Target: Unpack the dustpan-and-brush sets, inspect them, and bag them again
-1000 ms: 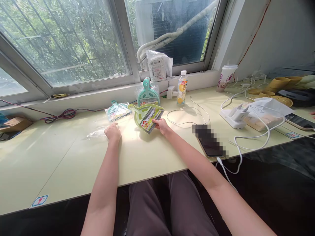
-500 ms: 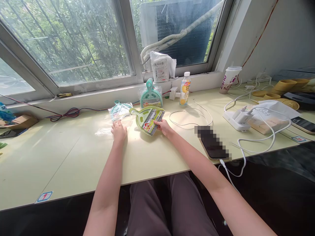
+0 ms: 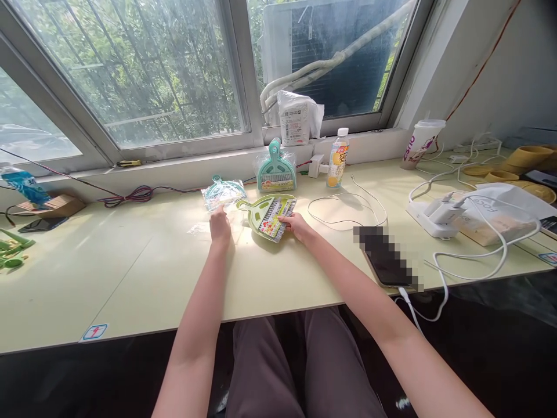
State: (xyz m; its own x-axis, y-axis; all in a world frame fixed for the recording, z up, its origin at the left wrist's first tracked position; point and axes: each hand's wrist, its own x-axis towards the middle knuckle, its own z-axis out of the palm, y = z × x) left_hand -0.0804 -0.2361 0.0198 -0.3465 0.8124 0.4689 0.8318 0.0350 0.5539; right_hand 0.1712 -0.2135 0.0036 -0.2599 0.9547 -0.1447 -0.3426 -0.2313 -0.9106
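My right hand [image 3: 299,227] grips the right edge of a light green dustpan and brush set [image 3: 265,217], thumb over its printed label. The set is tilted above the table, its handle pointing up and left. To its left, my left hand [image 3: 220,227] is closed, fingers pinched on a crumpled clear plastic bag [image 3: 198,228] lying on the table. Just beyond that hand lies a teal dustpan set in clear wrap [image 3: 223,193]. Another wrapped teal dustpan set [image 3: 276,173] leans upright against the sill.
A juice bottle [image 3: 338,158] stands behind a looped white cable [image 3: 319,217]. A phone [image 3: 389,255] lies right of my forearm, near a charger block [image 3: 435,219] and white cords. Green pieces [image 3: 13,249], a blue-labelled bottle [image 3: 25,184] and a cardboard box [image 3: 65,206] are far left.
The view has turned left, bringing the green pieces and blue-labelled bottle in. My left hand's fingers loosened and then pinched the plastic. My right hand keeps its hold on the green set.
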